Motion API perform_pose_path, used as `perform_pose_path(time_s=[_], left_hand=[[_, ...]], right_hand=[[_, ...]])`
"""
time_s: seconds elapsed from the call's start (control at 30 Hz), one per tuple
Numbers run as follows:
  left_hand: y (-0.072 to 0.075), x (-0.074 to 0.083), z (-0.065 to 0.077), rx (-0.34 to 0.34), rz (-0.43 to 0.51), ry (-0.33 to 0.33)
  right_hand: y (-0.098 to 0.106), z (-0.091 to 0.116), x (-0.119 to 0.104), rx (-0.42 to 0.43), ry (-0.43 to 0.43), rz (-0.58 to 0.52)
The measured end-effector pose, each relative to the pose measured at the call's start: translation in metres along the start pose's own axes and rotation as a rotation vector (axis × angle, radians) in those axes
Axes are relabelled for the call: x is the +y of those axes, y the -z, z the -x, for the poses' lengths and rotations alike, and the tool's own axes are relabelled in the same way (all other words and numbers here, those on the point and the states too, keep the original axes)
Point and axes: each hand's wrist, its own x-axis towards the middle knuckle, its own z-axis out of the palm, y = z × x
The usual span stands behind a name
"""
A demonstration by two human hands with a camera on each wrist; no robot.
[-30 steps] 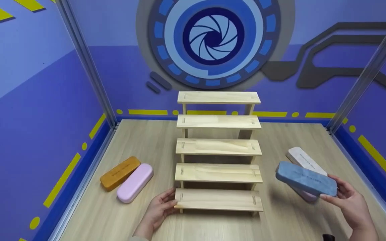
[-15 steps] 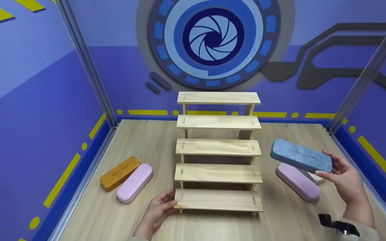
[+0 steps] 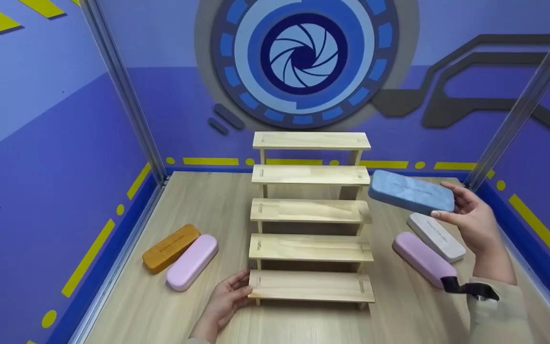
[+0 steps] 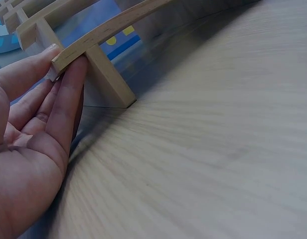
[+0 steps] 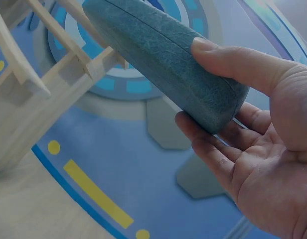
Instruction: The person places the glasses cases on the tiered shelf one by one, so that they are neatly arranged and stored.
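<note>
My right hand (image 3: 478, 222) holds a blue glasses case (image 3: 411, 192) by its right end, in the air just right of the upper steps of a wooden step rack (image 3: 311, 247). In the right wrist view the thumb lies on one face of the case and the fingers on the other. My left hand (image 3: 225, 298) pinches the left end of the rack's lowest board, thumb above and fingers below, as the left wrist view shows. Under the raised case, a white glasses case (image 3: 437, 236) and a pink-purple glasses case (image 3: 420, 258) lie side by side on the table.
Left of the rack, an orange-brown glasses case (image 3: 171, 247) lies against a light pink glasses case (image 3: 193, 263). Printed blue walls with metal corner posts (image 3: 127, 91) enclose the wooden table (image 3: 127, 310) at the back and sides. A black wrist mount (image 3: 470, 288) sits on the right sleeve.
My right hand has lifted the blue glasses case up, away and leftward toward the rack, uncovering the white and pink-purple cases. My left hand stays at the lowest board.
</note>
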Motion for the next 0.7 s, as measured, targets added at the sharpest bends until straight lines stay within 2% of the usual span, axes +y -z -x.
perform_pose_path(time_s=[0.23, 0.5, 0.7], left_hand=[[0.000, 0.000, 0.000, -0.001, 0.001, -0.006], [0.000, 0.000, -0.001, -0.001, -0.003, -0.011], [0.001, 0.000, 0.000, 0.004, -0.005, 0.000]], right_hand=[[-0.021, -0.031, -0.013, -0.037, -0.015, -0.049], [-0.048, -0.064, -0.027, -0.060, -0.056, -0.007], [-0.067, -0.086, -0.033, -0.100, -0.051, -0.046]])
